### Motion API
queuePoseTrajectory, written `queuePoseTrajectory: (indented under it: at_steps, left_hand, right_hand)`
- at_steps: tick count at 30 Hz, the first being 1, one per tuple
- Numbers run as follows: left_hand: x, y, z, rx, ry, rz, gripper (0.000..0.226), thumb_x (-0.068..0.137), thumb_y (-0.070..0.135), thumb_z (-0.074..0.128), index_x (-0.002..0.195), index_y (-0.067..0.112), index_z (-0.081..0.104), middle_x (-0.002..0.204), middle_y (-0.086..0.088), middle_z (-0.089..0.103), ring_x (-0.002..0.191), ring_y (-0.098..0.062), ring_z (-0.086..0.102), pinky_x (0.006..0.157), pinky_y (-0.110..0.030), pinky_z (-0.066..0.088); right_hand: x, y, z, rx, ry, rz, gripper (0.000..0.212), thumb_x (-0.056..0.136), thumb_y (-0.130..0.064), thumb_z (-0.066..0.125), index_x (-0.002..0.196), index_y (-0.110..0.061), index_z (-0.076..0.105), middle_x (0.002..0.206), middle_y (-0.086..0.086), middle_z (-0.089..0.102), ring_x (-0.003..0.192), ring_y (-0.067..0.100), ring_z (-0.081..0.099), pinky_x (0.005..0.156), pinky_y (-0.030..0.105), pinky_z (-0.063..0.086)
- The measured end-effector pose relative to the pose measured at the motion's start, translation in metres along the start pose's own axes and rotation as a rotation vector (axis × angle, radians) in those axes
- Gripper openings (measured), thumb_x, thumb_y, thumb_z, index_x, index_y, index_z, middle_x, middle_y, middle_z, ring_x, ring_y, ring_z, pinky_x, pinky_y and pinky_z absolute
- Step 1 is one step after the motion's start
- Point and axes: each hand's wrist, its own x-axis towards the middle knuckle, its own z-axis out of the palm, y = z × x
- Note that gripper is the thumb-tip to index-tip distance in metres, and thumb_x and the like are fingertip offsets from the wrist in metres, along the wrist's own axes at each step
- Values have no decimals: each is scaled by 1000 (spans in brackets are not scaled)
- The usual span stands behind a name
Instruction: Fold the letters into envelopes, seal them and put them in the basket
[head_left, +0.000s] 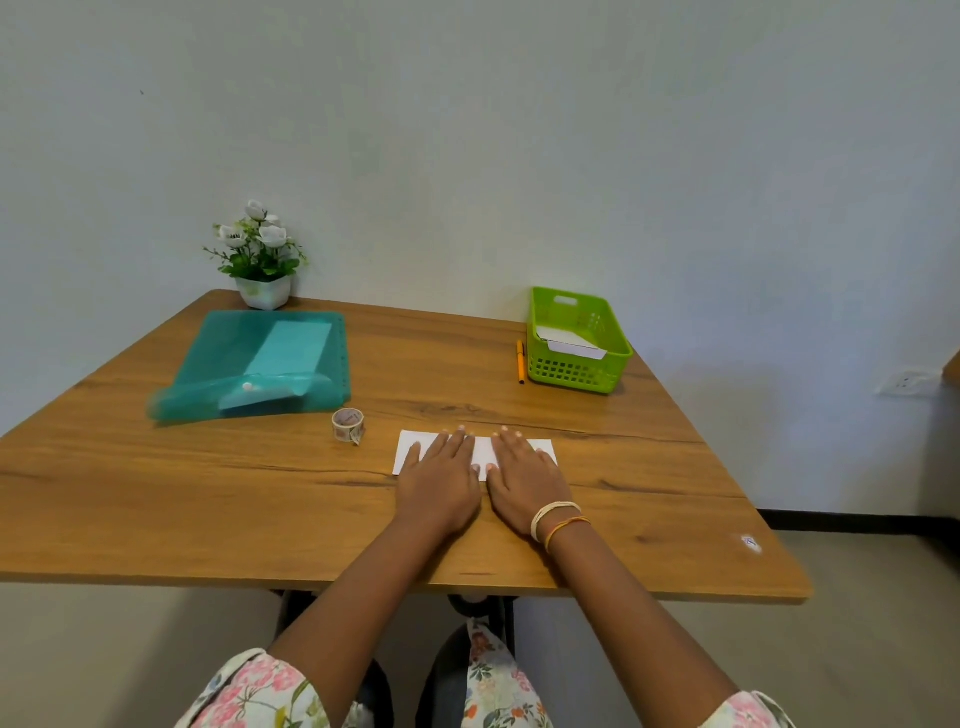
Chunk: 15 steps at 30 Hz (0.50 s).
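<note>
— Paper (485, 451) lying flat on wooden table (208, 493), near front edge, long axis running left to right, short ends toward tape roll (348, 425) and toward bare wood at right.

— Hands?

— Left hand (439, 480) and right hand (522, 480) side by side, palms down, fingers straight, pressing flat on white sheet; nothing gripped or pinched.

— Basket?

— Green basket (582, 371) at far right, well apart from sheet, white envelopes (569, 340) inside; pen (520, 361) just beside its left wall.

— Elsewhere?

— Teal folder (218, 364) at far left, flower pot (264, 291) behind it by wall.
</note>
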Motion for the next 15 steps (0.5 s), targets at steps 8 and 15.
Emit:
queuePoseTrajectory:
  at_steps: [8, 15]
  left_hand:
    - [0, -14, -3, 17, -18, -69, 60, 101, 45, 18, 154, 20, 5, 162, 2, 3, 149, -15, 1, 121, -39, 4]
    - [-2, -23, -6, 51, -13, -95, 63, 100, 48, 17, 154, 19, 4, 162, 0, 3, 149, -19, 1, 120, -38, 4]
  right_hand:
    - [-5, 31, -5, -33, -30, 137, 58, 100, -40, 21, 152, -15, 11, 160, 0, 6, 147, 16, 5, 119, 38, 9]
    - [-4, 27, -2, -68, -35, 222, 61, 99, -42, 18, 152, -13, 9, 160, 4, 4, 148, 19, 3, 119, 39, 7]
